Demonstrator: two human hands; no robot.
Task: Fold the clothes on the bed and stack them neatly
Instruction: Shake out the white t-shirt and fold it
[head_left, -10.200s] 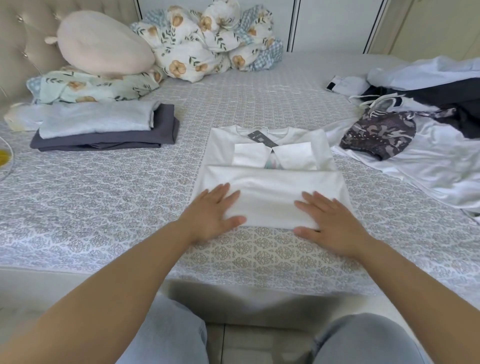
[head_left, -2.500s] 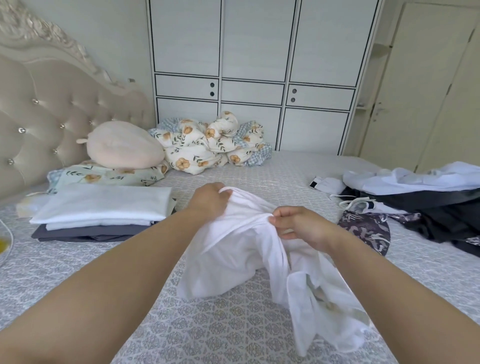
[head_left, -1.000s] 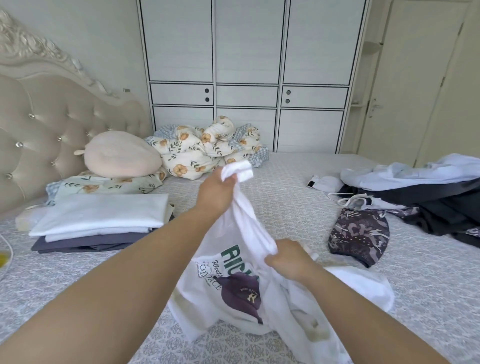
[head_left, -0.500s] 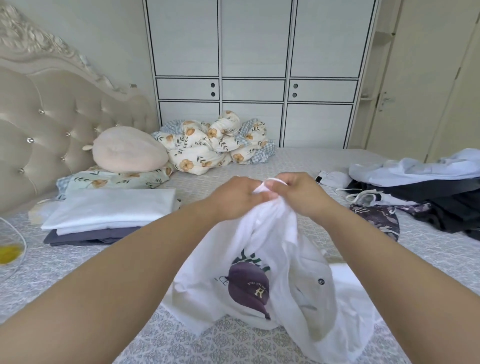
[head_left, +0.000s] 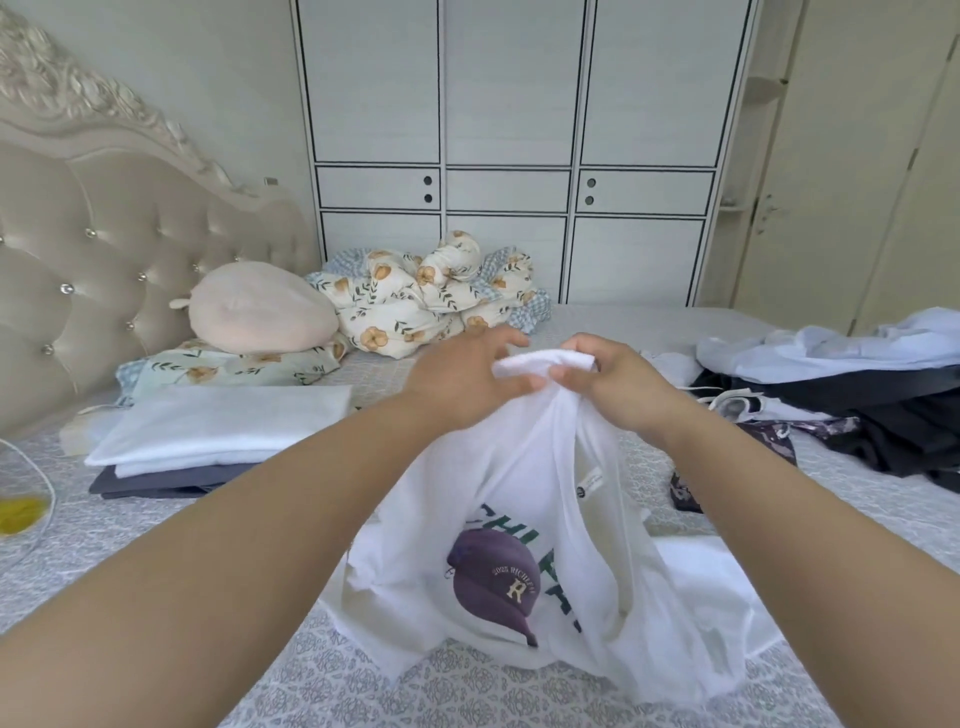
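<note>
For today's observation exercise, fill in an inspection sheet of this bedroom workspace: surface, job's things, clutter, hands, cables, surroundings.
Surface: patterned grey bedspread covers the bed.
Job's things: white printed T-shirt held up, its lower part bunched on the bed; folded stack, white over dark grey, at left; unfolded clothes pile at right.
Clutter: pink plush cushion, floral bedding bundle, floral pillow.
Hands: right hand grips the shirt's top edge; left hand pinches it, fingers spread.
Cables: nothing seen.
Surroundings: tufted headboard, white wardrobe, door.
</note>
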